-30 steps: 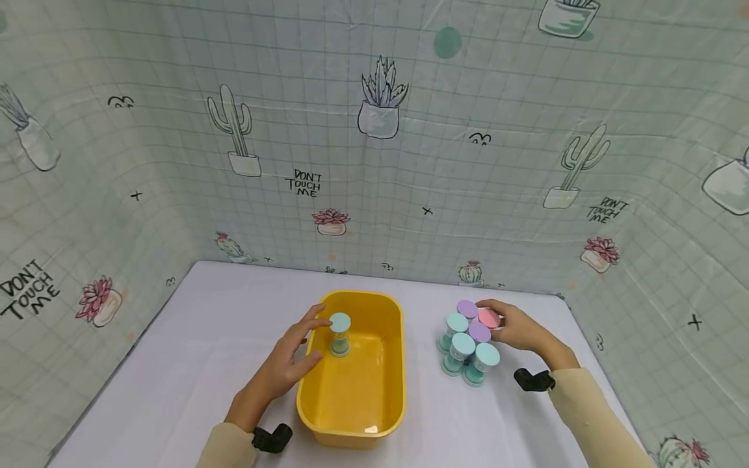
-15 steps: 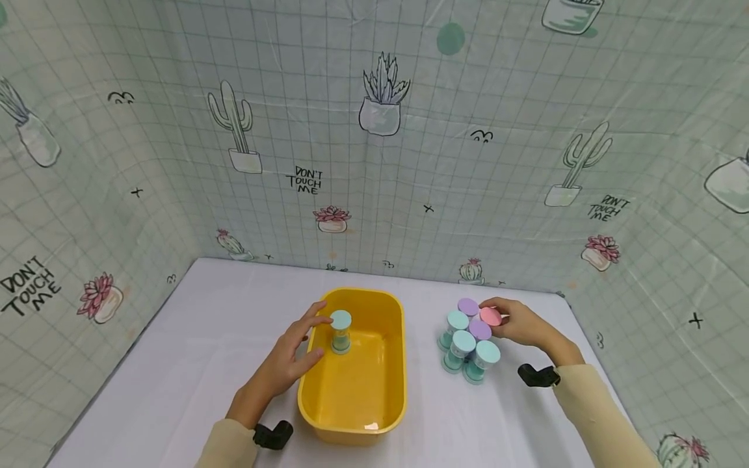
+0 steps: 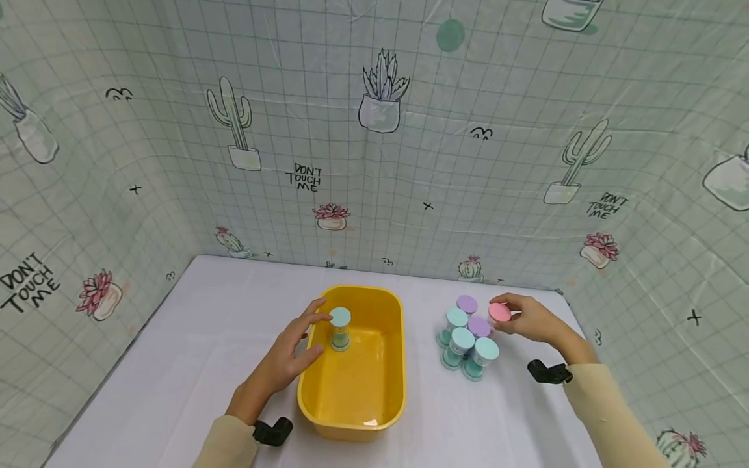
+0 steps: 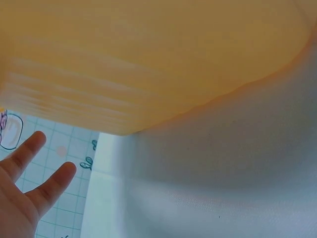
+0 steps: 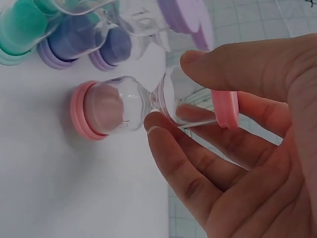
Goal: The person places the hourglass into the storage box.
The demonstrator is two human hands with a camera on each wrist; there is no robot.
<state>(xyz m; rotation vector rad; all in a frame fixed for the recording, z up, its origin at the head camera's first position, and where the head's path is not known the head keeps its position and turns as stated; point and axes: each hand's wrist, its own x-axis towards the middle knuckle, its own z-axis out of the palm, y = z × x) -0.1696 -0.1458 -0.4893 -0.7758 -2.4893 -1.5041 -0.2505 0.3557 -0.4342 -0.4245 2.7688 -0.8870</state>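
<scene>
My right hand point(image 3: 531, 321) grips a pink-capped sand timer point(image 3: 499, 312) by its upper half, thumb on one side and fingers on the other. In the right wrist view this pink sand timer point(image 5: 126, 105) has pink sand in its lower bulb. Just left of it several more sand timers stand grouped: purple-capped ones point(image 3: 479, 327) and teal-capped ones point(image 3: 462, 340). My left hand point(image 3: 287, 357) hovers over the left rim of a yellow bin point(image 3: 351, 426), fingers spread. Its index fingertip is close to a teal-capped sand timer point(image 3: 341, 328) upright inside; contact is unclear.
A white cloth-covered table point(image 3: 234, 305) lies under everything. Behind and at both sides hangs a gridded curtain point(image 3: 456, 162) printed with cacti. White table surface separates the bin from the group of timers.
My right hand has drawn the pink sand timer a little to the right, away from the purple ones. My left hand has kept its place at the bin.
</scene>
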